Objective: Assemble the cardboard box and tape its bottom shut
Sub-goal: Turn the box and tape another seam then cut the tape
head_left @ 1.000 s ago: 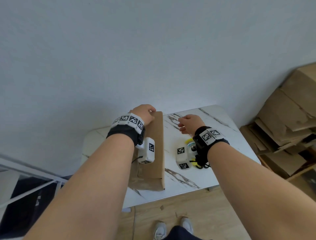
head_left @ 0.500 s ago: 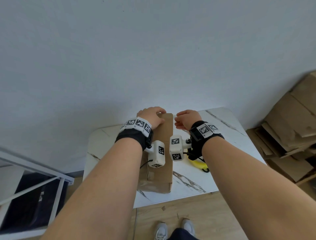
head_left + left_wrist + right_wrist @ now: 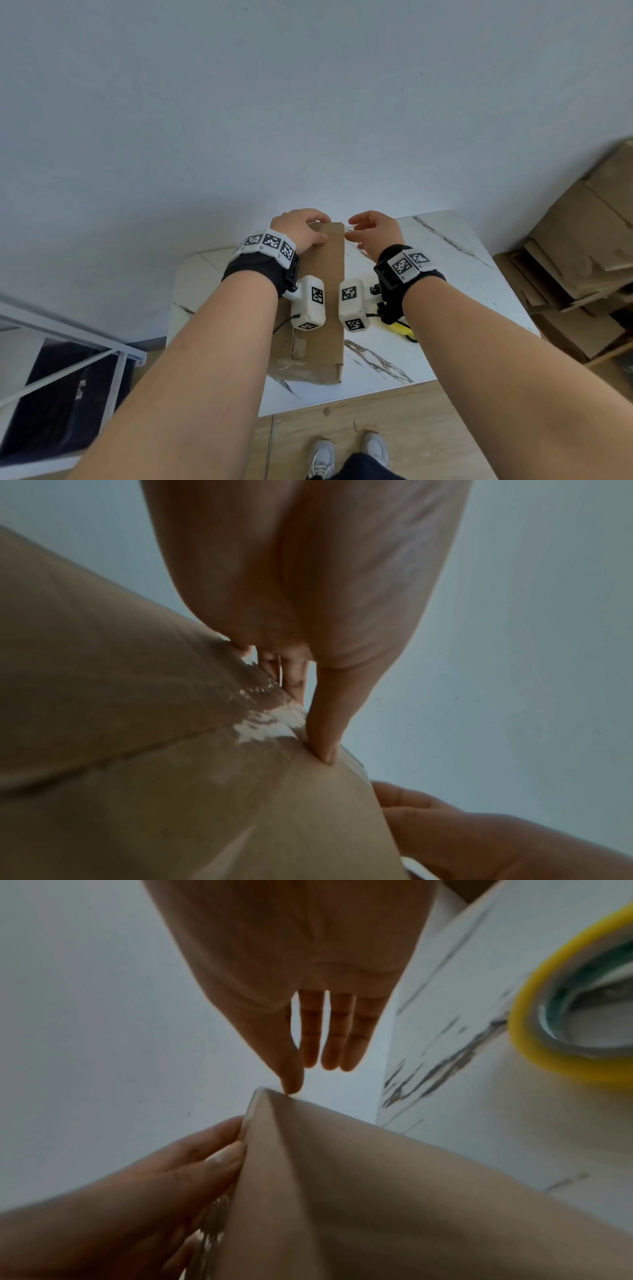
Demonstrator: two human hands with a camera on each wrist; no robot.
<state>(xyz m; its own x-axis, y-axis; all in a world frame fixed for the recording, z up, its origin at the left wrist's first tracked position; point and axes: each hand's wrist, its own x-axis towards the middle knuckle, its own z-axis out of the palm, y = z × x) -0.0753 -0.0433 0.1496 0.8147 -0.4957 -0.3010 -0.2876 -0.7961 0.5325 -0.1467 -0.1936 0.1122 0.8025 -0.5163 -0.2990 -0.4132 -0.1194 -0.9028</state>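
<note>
A flattened brown cardboard box (image 3: 325, 274) lies lengthwise on the white marble table (image 3: 445, 274). My left hand (image 3: 305, 228) grips its far left corner, with the thumb (image 3: 325, 723) pressed on top and the fingers (image 3: 212, 1150) curled round the edge. My right hand (image 3: 363, 228) hovers at the far right corner with straight fingers (image 3: 332, 1042); only its thumb tip touches the cardboard (image 3: 377, 1191). A yellow roll of tape (image 3: 582, 1001) lies on the table under my right wrist, mostly hidden in the head view.
A pile of flattened cardboard (image 3: 582, 257) leans against the wall at the right of the table. A white metal frame (image 3: 68, 342) stands at the left. The wall rises directly behind the table's far edge. My shoes (image 3: 322, 459) are on the wooden floor below.
My right hand has moved left from above the tape to the box's far right corner. My left hand has kept its hold on the far end.
</note>
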